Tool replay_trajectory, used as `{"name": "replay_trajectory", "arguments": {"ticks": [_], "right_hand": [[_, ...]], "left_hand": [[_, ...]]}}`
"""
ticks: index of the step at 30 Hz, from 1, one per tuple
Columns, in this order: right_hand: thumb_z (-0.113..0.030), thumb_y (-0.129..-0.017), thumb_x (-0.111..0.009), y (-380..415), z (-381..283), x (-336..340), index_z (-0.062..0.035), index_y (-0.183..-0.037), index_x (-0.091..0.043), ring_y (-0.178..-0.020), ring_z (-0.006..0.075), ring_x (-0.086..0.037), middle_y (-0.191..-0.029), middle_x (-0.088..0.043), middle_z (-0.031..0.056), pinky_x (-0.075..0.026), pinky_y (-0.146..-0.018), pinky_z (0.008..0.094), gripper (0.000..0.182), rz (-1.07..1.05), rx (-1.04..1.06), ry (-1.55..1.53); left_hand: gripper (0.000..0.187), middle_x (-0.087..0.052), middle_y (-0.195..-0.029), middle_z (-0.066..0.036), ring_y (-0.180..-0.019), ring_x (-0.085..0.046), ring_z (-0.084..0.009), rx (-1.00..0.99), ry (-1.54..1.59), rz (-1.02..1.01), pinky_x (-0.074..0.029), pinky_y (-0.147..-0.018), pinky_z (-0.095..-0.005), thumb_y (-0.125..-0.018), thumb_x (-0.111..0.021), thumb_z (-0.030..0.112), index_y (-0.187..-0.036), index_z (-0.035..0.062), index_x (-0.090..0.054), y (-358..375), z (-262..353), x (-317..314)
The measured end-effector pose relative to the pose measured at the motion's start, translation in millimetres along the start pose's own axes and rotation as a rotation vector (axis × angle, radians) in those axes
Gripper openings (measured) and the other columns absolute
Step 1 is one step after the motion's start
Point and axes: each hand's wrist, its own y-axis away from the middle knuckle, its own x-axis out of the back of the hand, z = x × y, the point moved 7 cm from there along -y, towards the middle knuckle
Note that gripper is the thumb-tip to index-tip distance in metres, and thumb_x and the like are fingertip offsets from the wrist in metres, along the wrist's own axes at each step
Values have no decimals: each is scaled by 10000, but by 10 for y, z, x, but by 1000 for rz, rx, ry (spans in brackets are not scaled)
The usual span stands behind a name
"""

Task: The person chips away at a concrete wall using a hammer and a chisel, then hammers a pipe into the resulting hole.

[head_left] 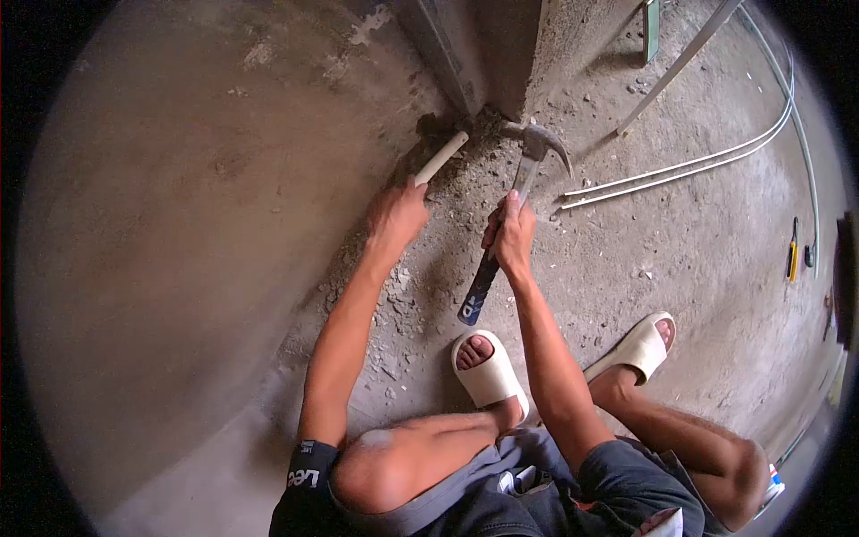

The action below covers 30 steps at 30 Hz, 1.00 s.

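My right hand (512, 234) is wrapped around the shaft of a claw hammer (528, 172), thumb along the shaft. The hammer's steel head is up near the wall corner, its curved claw to the right, and its dark grip end points down toward my foot. Closed around the near end of a short off-white rod (441, 159), my left hand (397, 217) is beside the left wall. The rod's far end reaches a broken, dark patch (436, 123) at the base of the corner. Its kind is not clear.
Loose rubble (398, 309) lies along the wall's foot. To the right are white conduit pipes (680, 173), a leaning pale strip (684, 70) and a yellow-and-black utility knife (793, 251). My sandalled feet (488, 371) stand close below the hammer.
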Motion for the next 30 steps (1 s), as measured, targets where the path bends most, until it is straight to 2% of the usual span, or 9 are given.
{"name": "replay_trajectory", "arguments": {"ticks": [6,14,18,20,21,23,24,27,30], "right_hand": [[-412,-973,-358,-26,124,29,-70,-765,-407,-346,151,-439,-546,-435,41,-385,-312,289,403,-1,13,64],[-434,-966,-366,188,-212,-67,-71,-870,-392,-374,149,-425,-559,-427,42,-396,-344,292,376,95,5,-290],[-437,-965,-363,53,175,-177,-71,-843,-401,-378,152,-439,-546,-427,42,-396,-343,293,388,240,130,-401],[-447,-961,-372,-264,1018,-321,-69,-813,-409,-386,149,-449,-526,-421,40,-392,-341,293,408,98,227,315],[-447,-961,-372,-271,919,-245,-69,-813,-409,-386,149,-449,-526,-421,40,-392,-341,293,408,115,232,311],[-445,-960,-379,-335,638,-224,-64,-777,-414,-385,145,-457,-513,-423,40,-389,-340,289,425,-38,-28,264],[-445,-960,-379,-247,427,-220,-64,-777,-414,-385,145,-457,-513,-423,40,-389,-340,289,425,-37,-22,268],[-334,-942,-454,183,34,-200,-68,-746,-441,-372,137,-462,-557,-461,31,-371,-327,267,330,209,25,-412],[-441,-960,-387,162,213,-451,-71,-744,-415,-388,136,-450,-523,-434,34,-377,-339,280,429,236,144,-331]], "left_hand": [[377,-641,-808,-214,-766,-625,-413,13,-59,-3,-488,-675,-507,-952,-372,340,-1105,31,-525,16,1,114],[387,-640,-893,-234,-860,-615,-417,32,-93,-72,-478,-763,-509,-950,-361,334,-1110,26,-531,39,85,242],[370,-633,-969,-216,-894,-603,-423,100,-41,-95,-465,-788,-511,-940,-369,356,-1119,78,-534,-15,-26,217],[378,-642,-944,-213,-899,-604,-422,95,-45,-91,-464,-803,-507,-941,-368,355,-1119,68,-536,-25,-119,104],[374,-642,-955,-207,-905,-603,-418,54,-9,-55,-463,-798,-507,-940,-367,360,-1121,80,-537,-163,-296,-101],[369,-643,-966,-200,-911,-603,-415,-7,29,1,-463,-794,-507,-940,-366,364,-1122,93,-538,-343,-292,-87],[366,-641,-968,-202,-912,-601,-415,19,14,-17,-461,-789,-509,-938,-370,367,-1116,96,-540,-302,-281,-67],[361,-639,-965,-206,-911,-600,-416,58,20,-72,-459,-783,-512,-933,-377,372,-1108,101,-541,-235,-379,-176],[359,-637,-958,-211,-909,-600,-418,46,26,-66,-456,-779,-517,-929,-382,375,-1109,105,-535,-193,-337,-70]]}}
